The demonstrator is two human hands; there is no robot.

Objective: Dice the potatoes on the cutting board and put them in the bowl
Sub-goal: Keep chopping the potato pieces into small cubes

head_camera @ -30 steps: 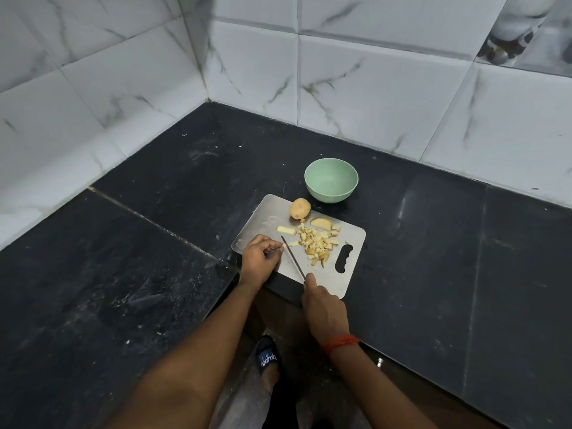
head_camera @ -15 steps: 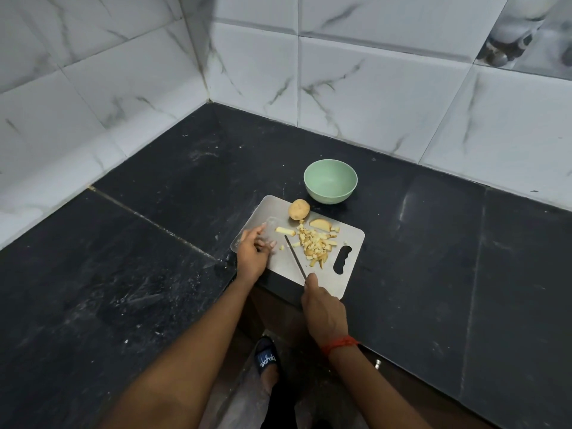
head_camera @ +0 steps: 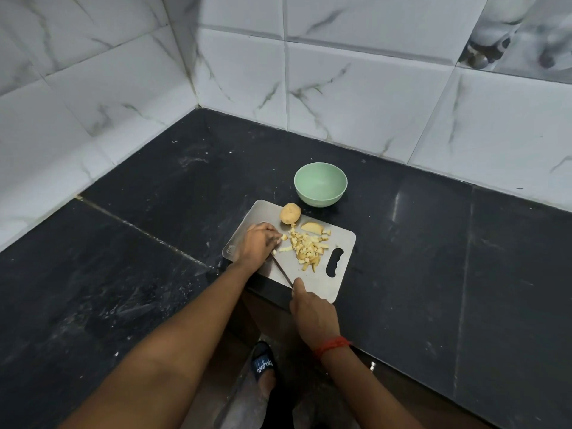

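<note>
A steel cutting board lies on the black counter near its front edge. On it are a whole potato, a potato wedge and a pile of diced potato. My left hand is over the board's left part, its fingertips pinching a potato piece at the pile's left edge. My right hand grips the handle of a knife, whose blade lies on the board pointing toward my left hand. An empty green bowl stands just behind the board.
White marble-look tiled walls close off the counter at the back and left, meeting in a corner. The dusty black counter stretches left and right of the board. Below the counter edge, a foot in a dark sandal stands on the floor.
My left hand moved forward from the board's near-left edge to the pile and took a potato piece between its fingertips. The right hand and knife stayed nearly still.
</note>
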